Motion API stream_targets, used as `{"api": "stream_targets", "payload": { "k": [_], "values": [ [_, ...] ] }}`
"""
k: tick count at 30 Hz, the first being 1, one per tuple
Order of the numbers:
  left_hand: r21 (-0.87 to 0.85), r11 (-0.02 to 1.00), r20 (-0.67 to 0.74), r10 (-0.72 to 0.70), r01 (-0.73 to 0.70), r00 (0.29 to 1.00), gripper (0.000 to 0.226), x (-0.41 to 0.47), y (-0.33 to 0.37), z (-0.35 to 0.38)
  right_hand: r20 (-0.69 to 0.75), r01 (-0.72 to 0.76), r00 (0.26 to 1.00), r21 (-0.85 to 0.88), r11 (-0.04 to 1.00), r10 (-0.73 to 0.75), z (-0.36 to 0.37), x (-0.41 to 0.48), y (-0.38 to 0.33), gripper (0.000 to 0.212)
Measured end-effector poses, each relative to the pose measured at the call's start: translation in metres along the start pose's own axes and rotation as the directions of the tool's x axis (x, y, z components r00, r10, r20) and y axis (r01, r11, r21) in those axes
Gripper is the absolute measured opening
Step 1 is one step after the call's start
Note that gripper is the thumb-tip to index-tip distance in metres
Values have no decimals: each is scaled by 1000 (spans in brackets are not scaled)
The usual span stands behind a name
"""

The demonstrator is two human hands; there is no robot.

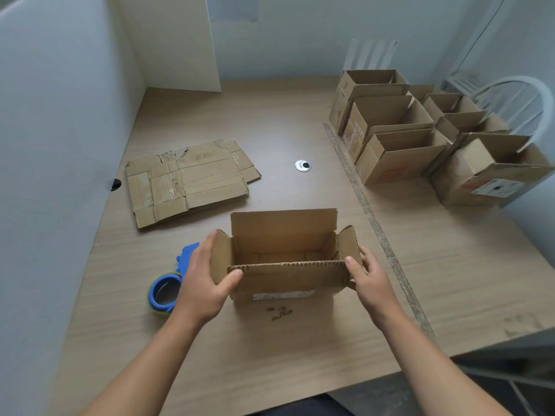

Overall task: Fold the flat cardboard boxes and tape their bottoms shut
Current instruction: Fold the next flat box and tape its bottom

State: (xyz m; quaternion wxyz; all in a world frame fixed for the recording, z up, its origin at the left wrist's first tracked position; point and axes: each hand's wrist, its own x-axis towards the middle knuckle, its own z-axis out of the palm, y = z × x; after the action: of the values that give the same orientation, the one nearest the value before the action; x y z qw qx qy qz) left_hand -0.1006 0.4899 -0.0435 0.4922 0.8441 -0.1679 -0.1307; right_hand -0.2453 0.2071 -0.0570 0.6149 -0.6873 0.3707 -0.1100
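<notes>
An opened-up cardboard box (285,277) stands upright on the table in front of me, its top flaps open and its inside empty. My left hand (204,280) grips its left end, thumb on the front wall and fingers behind the side flap. My right hand (368,276) grips its right end the same way. A blue tape dispenser (168,288) lies on the table just left of my left hand. A stack of flat cardboard boxes (186,183) lies farther back on the left.
Several folded open boxes (399,157) stand in rows at the right back of the wooden table (450,259). A long ruler (375,226) lies along the table's right part. A round cable hole (302,165) sits mid-table. White partitions close the left and back sides.
</notes>
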Motion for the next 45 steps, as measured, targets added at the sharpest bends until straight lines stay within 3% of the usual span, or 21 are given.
{"api": "stream_targets", "payload": {
  "k": [2,4,7,12,16,18,21,24,28,30,34,37,40,45],
  "values": [
    [190,979,115,50,-72,992,76,4,5,4,0,20,1000,-3,1000,-20,3,0,-4,23],
    [299,950,191,33,-90,981,50,6,9,8,-2,12,1000,29,1000,-12,5,-1,-10,23],
    [270,956,240,51,-117,969,10,8,11,8,19,-43,999,67,997,41,3,4,-15,30],
    [192,949,314,183,-251,932,14,3,0,-1,108,-127,987,40,991,122,-7,15,-30,21],
    [181,934,314,241,-307,918,14,0,-7,-2,116,-88,988,-137,987,104,-8,41,-38,49],
    [187,932,326,239,-310,915,15,-1,-10,-2,159,-53,985,-125,991,72,0,52,-45,53],
    [203,935,320,216,-290,922,13,-1,-12,0,238,-55,968,-110,992,80,12,60,-50,54],
    [203,947,222,203,-248,954,15,-1,-11,3,195,-36,979,-97,995,55,20,63,-49,43],
    [200,958,177,174,-208,969,50,-2,-7,3,113,17,994,-86,996,-7,23,55,-42,19],
    [212,964,169,124,-159,978,52,-1,-4,3,105,65,993,-135,989,-51,25,49,-38,18],
    [224,968,187,72,-114,980,38,4,-6,0,162,181,979,-424,887,-122,31,45,-39,41],
    [206,974,135,66,-93,989,40,8,-5,-4,140,161,985,-488,858,-105,36,49,-42,48],
    [225,972,109,44,-68,993,45,11,-1,-6,84,81,995,-413,907,-51,42,56,-41,46],
    [193,980,98,22,-40,995,61,10,-3,-7,87,1,996,-64,998,5,41,52,-35,40]
  ]
}}
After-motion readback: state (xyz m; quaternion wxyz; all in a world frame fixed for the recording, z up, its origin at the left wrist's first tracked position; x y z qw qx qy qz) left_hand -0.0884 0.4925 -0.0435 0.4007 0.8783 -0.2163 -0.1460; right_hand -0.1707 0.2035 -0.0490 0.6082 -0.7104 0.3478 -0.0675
